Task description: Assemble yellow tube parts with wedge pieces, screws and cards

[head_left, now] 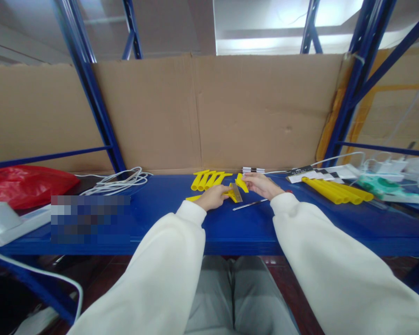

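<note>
My left hand (212, 197) is closed around a yellow scraper (193, 198). Its handle end sticks out to the left of my fist, and its flat metal blade (236, 192) shows beyond my fingertips. Just right of the blade, my right hand (261, 185) pinches a small yellow plastic piece (242, 183), which looks like a head cover. A thin gap seems to separate this piece from the blade. Below both hands a slim screwdriver (248, 205) lies on the blue tabletop (160, 223), one end hidden by my right sleeve.
Several yellow scraper handles (209, 179) lie in a row behind my left hand. More yellow tubes (338, 191) rest at right beside a checkered board (314, 174). White cables (125, 180), a power strip (24, 226) and a red bag (28, 186) occupy the left. Cardboard (195, 116) walls the back.
</note>
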Available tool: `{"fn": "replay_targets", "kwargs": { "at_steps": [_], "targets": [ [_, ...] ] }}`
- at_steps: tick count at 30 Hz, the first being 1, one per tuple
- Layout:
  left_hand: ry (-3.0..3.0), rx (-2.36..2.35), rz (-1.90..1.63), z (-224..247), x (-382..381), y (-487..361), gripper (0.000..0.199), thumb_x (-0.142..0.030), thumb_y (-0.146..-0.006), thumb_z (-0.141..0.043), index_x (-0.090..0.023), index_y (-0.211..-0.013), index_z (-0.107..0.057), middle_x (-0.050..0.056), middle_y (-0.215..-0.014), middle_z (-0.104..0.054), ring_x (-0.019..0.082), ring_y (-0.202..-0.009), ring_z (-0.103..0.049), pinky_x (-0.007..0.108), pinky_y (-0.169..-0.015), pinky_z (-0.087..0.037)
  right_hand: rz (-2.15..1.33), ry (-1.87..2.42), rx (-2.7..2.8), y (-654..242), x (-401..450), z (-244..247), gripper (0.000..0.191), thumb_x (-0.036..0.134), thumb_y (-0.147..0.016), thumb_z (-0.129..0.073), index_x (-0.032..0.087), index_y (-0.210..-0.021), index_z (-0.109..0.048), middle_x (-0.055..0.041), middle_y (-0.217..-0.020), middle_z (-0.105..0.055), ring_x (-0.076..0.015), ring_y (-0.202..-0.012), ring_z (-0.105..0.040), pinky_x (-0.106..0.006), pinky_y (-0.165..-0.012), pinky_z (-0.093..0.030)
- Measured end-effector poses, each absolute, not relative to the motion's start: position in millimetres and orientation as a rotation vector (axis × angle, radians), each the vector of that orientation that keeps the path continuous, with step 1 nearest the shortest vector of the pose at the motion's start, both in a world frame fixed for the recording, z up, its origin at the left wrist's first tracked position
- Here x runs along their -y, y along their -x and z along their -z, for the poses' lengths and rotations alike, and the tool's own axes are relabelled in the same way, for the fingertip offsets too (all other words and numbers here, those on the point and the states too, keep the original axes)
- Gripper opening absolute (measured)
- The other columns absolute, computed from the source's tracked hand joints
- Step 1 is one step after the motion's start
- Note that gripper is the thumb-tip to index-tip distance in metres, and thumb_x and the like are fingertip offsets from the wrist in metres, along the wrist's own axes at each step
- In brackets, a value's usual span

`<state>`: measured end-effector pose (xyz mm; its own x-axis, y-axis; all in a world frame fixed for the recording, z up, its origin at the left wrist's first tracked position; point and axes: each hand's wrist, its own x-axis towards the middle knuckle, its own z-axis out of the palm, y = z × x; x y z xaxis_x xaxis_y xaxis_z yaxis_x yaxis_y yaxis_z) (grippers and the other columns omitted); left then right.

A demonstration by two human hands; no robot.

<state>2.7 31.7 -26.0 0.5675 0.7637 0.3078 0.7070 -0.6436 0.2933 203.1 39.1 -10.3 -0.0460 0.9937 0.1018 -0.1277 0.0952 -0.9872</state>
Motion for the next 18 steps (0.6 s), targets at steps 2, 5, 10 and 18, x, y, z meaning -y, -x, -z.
{"fn": "replay_targets", "kwargs": {
  "at_steps": [2, 5, 10, 18],
  "targets": [
    [-2.634, -1.292, -0.639, 26, -31, -3, 0.046, -0.017, -0.089, -0.056, -0.021, -0.135, -0.061, 0.007, -0.139, -0.061, 0.024, -0.130, -0.055, 0.039, -0.115, -0.037, -1.185, 1.056, 1.169, -202, -41, 13, 0.025, 0.004, -0.072, -0.069, 0.020, -0.088, -0.056, 0.0000, -0.068, -0.067, -0.0146, -0.063, -0.063, -0.026, -0.062, -0.053],
    [-2.603, -1.327, -0.667, 25, -29, -3, 0.051, -0.018, -0.088, -0.059, -0.023, -0.139, -0.056, 0.008, -0.143, -0.058, 0.025, -0.132, -0.054, 0.040, -0.114, -0.038, -1.131, 1.109, 1.199, -197, -43, 17, 0.034, 0.008, -0.068, -0.074, 0.021, -0.091, -0.054, 0.0011, -0.064, -0.066, -0.0166, -0.061, -0.064, -0.027, -0.058, -0.053],
    [-2.575, -1.387, -0.659, 23, -25, -4, 0.050, -0.019, -0.088, -0.060, -0.023, -0.138, -0.053, 0.009, -0.135, -0.063, 0.026, -0.124, -0.060, 0.041, -0.108, -0.044, -1.000, 1.177, 1.344, -188, -45, 20, 0.034, 0.010, -0.069, -0.073, 0.020, -0.097, -0.056, 0.0039, -0.058, -0.061, -0.0124, -0.049, -0.055, -0.023, -0.047, -0.046],
    [-2.586, -1.365, -0.646, 25, -28, -4, 0.049, -0.018, -0.089, -0.057, -0.022, -0.136, -0.051, 0.010, -0.129, -0.066, 0.025, -0.118, -0.063, 0.039, -0.101, -0.049, -0.846, 1.289, 1.469, -182, -45, 20, 0.034, 0.011, -0.070, -0.068, 0.017, -0.102, -0.057, 0.0052, -0.067, -0.061, -0.0099, -0.057, -0.056, -0.022, -0.056, -0.045]
  ]
}}
